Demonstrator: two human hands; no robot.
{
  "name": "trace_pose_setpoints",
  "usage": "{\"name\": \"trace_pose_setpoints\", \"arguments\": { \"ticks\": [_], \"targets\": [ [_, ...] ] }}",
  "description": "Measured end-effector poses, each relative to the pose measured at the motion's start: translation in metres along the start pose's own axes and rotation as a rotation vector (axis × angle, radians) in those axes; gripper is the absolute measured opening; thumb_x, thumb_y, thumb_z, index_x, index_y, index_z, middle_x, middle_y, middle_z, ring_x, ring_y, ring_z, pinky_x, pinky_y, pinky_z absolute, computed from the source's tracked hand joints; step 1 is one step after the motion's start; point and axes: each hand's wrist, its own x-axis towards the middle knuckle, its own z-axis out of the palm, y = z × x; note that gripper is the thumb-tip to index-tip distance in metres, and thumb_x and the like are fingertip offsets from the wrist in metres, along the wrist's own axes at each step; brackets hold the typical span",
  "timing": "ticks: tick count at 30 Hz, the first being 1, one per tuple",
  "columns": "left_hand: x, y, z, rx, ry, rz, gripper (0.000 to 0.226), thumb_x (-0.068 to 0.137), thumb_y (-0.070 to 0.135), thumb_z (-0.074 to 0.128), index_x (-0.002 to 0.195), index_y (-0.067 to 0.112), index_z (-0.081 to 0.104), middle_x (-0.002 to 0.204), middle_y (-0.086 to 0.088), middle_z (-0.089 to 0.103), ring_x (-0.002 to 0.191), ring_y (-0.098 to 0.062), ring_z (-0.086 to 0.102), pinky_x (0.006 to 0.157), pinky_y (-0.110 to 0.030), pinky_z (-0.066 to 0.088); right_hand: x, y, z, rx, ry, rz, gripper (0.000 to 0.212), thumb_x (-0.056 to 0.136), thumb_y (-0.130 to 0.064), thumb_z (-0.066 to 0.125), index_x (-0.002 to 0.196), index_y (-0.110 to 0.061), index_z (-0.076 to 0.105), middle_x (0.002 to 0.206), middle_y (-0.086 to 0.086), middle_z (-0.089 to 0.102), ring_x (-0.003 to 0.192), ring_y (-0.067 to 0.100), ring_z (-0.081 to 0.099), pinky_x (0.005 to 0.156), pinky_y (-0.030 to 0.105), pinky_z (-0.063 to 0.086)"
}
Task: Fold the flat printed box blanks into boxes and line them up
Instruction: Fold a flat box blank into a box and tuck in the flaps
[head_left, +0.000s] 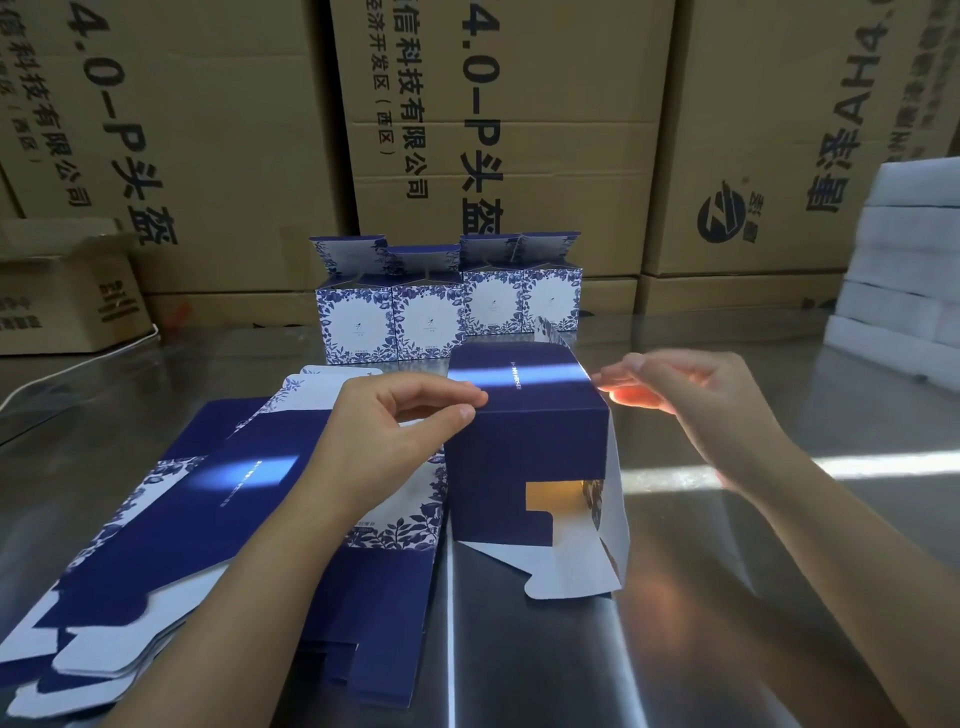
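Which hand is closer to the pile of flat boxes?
Left. The left hand is over the pile; the right hand is beyond the half-folded box, on its other side.

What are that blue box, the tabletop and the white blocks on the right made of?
Box: thin printed card, satin blue outside, white inside; it creases sharply. Tabletop: likely stainless steel; it mirrors light streaks. White blocks: probably foam, soft-edged and matte, though hard to tell.

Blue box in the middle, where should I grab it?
Take the half-folded box by its side walls near the top, from left and right, where the left hand and right hand are. Its near flaps hang loose and would probably bend.
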Motion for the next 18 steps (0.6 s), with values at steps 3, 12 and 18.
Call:
{"name": "trace_pose_setpoints", "arguments": {
  "ticks": [3,12,18],
  "targets": [
    [0.001,-0.002,-0.001,0.048,0.041,0.022,0.026,0.085,-0.002,0.063,0.082,0.021,0.075,0.088,0.008,0.075,0.090,-0.006,0.068,0.078,-0.015,0.051,0.006,0.012,-0.010,-0.410,-0.079,0.084,0.017,0.082,-0.025,0.063,0.092,-0.036,0.071,0.093,-0.021,0.072,0.089,-0.012,0.063,0.085,0.017,0.049],
    [-0.008,-0.011,0.006,0.266,0.180,0.144,0.027,0.083,0.007,0.059,0.089,0.032,0.070,0.096,0.016,0.070,0.092,0.006,0.064,0.082,-0.011,0.048,-0.001,0.038,0.004,-0.526,-0.721,0.366,0.065,0.071,-0.038,0.074,0.129,-0.045,0.046,0.117,-0.021,0.063,0.094,-0.009,0.057,0.082,0.021,0.044],
    [-0.009,-0.014,0.010,0.338,0.202,0.215,0.031,0.078,0.009,0.052,0.097,0.025,0.071,0.100,0.018,0.066,0.100,0.010,0.060,0.088,-0.012,0.047,-0.005,0.037,-0.001,-0.486,-0.879,0.399,0.115,0.059,-0.041,0.083,0.143,-0.053,0.005,0.136,-0.028,0.047,0.114,-0.006,0.050,0.093,0.022,0.044]
  ]
}}
